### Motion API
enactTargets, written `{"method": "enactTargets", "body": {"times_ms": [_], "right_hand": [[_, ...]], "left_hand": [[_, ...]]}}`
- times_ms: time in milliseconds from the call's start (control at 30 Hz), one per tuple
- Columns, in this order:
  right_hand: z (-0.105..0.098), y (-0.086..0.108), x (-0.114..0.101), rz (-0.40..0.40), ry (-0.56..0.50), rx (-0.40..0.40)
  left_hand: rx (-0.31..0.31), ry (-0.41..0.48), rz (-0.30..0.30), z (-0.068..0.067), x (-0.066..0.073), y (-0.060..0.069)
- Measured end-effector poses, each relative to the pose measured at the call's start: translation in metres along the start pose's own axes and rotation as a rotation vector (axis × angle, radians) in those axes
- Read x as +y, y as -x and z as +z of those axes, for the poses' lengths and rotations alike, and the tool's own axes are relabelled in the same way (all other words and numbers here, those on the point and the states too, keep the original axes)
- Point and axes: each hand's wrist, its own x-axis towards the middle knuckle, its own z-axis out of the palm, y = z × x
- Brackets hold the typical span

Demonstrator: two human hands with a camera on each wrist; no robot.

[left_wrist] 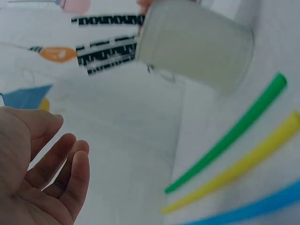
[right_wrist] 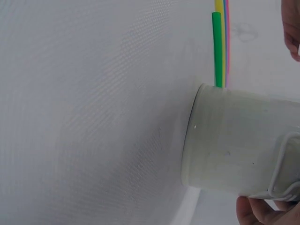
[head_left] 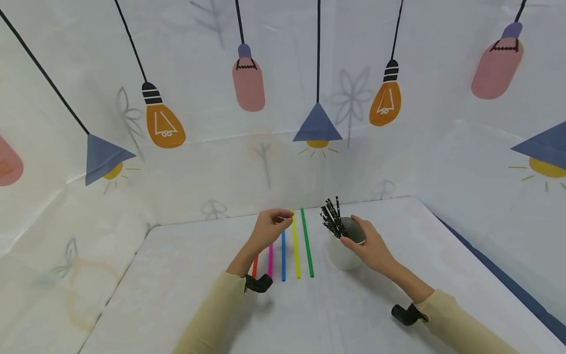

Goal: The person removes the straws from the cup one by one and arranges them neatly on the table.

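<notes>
A small white bucket (head_left: 345, 255) holds several black-and-white patterned straws (head_left: 333, 219) that lean out to one side. My right hand (head_left: 370, 244) grips it near the rim; a white wire loop shows on its side in the right wrist view. My left hand (head_left: 268, 228) hovers above a row of coloured straws, its fingers loosely bent with nothing between them in the left wrist view (left_wrist: 47, 164). The row has a green straw (head_left: 307, 246), a yellow straw (head_left: 297, 250), a blue straw (head_left: 283, 260), a pink straw (head_left: 270, 260) and an orange straw (head_left: 255, 267).
A white-covered table (head_left: 309, 319) lies under everything. Behind it and at both sides hangs a white backdrop (head_left: 212, 162) printed with lamps and bulbs. A dark blue strip (head_left: 495, 265) runs along the table's right edge.
</notes>
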Motion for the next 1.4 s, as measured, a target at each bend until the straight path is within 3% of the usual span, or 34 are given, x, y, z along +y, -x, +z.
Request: {"method": "enactTargets", "body": {"times_ms": [133, 300, 700, 1033, 1267, 1400], "right_hand": [[0.001, -0.002, 0.001, 0.0, 0.0, 0.001], [0.001, -0.001, 0.0, 0.004, -0.001, 0.008], [0.0, 0.002, -0.002, -0.008, -0.019, 0.018], [-0.003, 0.001, -0.001, -0.027, -0.029, 0.038], [0.0, 0.001, 0.001, -0.022, -0.034, 0.029], [0.0, -0.001, 0.002, -0.019, -0.03, 0.018]], "left_hand": [[-0.035, 0.007, 0.005, 0.015, 0.019, 0.001], [-0.081, 0.033, -0.002, 0.036, 0.032, 0.004], [-0.081, 0.065, 0.035, 0.075, 0.036, 0.004], [-0.004, 0.154, 0.105, 0.094, 0.036, 0.002], [0.115, 0.294, 0.133, 0.088, 0.065, 0.015], [0.171, 0.344, 0.211, 0.082, 0.067, 0.011]]}}
